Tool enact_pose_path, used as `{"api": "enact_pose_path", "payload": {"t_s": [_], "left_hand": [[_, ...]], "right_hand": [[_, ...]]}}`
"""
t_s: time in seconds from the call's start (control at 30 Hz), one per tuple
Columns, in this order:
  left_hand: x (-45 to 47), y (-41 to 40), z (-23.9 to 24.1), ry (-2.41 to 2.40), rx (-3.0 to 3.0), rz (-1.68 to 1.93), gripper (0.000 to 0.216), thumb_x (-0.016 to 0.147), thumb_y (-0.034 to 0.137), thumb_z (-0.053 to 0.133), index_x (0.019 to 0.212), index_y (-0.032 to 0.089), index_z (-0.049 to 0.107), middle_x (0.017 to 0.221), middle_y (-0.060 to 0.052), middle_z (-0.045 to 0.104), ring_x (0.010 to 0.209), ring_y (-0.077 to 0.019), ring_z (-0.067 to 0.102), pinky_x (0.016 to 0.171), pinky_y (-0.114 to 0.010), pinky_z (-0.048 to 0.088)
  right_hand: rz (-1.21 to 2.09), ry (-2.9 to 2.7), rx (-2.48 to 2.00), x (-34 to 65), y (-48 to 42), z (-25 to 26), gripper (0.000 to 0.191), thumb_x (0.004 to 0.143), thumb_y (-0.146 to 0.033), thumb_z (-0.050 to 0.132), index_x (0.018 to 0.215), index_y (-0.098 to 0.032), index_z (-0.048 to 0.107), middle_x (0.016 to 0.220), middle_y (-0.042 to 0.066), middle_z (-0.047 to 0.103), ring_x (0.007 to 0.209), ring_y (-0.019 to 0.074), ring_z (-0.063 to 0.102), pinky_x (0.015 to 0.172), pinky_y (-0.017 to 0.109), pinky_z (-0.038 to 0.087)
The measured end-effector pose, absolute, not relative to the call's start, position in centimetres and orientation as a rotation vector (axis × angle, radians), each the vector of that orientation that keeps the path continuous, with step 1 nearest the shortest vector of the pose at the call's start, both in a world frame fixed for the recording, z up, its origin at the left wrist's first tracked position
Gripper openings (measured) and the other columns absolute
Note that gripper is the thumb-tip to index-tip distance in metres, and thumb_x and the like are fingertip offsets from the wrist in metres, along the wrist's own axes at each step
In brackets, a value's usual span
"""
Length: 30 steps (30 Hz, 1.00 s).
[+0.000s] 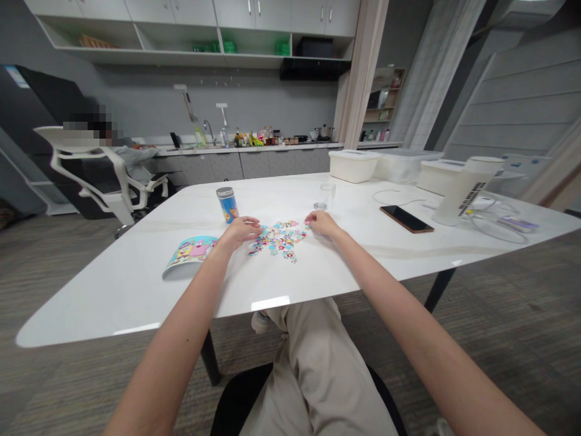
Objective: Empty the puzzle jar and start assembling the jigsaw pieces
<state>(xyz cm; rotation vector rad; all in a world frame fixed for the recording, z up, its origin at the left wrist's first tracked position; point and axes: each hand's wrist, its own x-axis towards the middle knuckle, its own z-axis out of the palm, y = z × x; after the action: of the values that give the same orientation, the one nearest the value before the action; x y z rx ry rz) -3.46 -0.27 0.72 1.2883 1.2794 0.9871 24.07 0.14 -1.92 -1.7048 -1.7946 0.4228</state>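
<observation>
A loose pile of small, colourful puzzle pieces [280, 240] lies on the white table [290, 281] in front of me. My left hand [242, 231] rests at the pile's left edge, fingers stretched out and apart. On the pile's right side, my right hand [321, 223] pinches a small puzzle piece [308, 226] between thumb and fingertips. A blue canister [227, 207] with a silver lid stands upright just beyond my left hand. Left of my left forearm lies a curved cartoon picture card [187, 253], partly covered by that arm. A clear jar [327, 192] stands beyond my right hand, with a round lid [320, 206] beside it.
On the right are a phone [406, 218], a white tumbler [467, 192], white cables [490, 229] and a small purplish item [516, 223]. Storage boxes [354, 166] line the table's far right. A person [131, 160] sits in a white chair [91, 163] at the far left.
</observation>
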Motion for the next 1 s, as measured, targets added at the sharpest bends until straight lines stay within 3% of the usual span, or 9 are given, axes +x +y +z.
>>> {"api": "enact_pose_path", "payload": {"t_s": [0.57,0.87,1.0], "left_hand": [[-3.0,-0.7,1.2,1.356,1.297,1.101,0.027,0.054,0.004,0.066,0.078,0.014,0.059,0.062,0.002,0.058,0.061,-0.0111,0.058,0.062,-0.024,0.051],[-3.4,0.1,0.5,1.589,1.537,1.081,0.027,0.053,-0.001,0.058,0.074,0.015,0.056,0.068,0.001,0.059,0.059,-0.0105,0.055,0.053,-0.021,0.042],[-3.7,0.2,0.4,1.508,1.672,0.982,0.03,0.052,0.006,0.067,0.079,0.015,0.059,0.076,-0.001,0.066,0.063,-0.0129,0.06,0.058,-0.023,0.046]], "right_hand": [[0.378,-1.832,-1.763,23.9,0.0,-1.9,0.029,0.078,-0.002,0.054,0.095,-0.014,0.074,0.096,0.007,0.074,0.086,0.016,0.066,0.077,0.022,0.047],[0.339,-1.943,-1.705,24.0,-0.1,-1.9,0.022,0.079,-0.009,0.06,0.094,-0.013,0.074,0.094,0.008,0.074,0.084,0.0156,0.065,0.073,0.021,0.046],[0.344,-1.959,-1.698,23.8,0.0,-1.8,0.022,0.079,-0.008,0.059,0.096,-0.012,0.074,0.094,0.008,0.074,0.082,0.0154,0.065,0.072,0.021,0.046]]}}
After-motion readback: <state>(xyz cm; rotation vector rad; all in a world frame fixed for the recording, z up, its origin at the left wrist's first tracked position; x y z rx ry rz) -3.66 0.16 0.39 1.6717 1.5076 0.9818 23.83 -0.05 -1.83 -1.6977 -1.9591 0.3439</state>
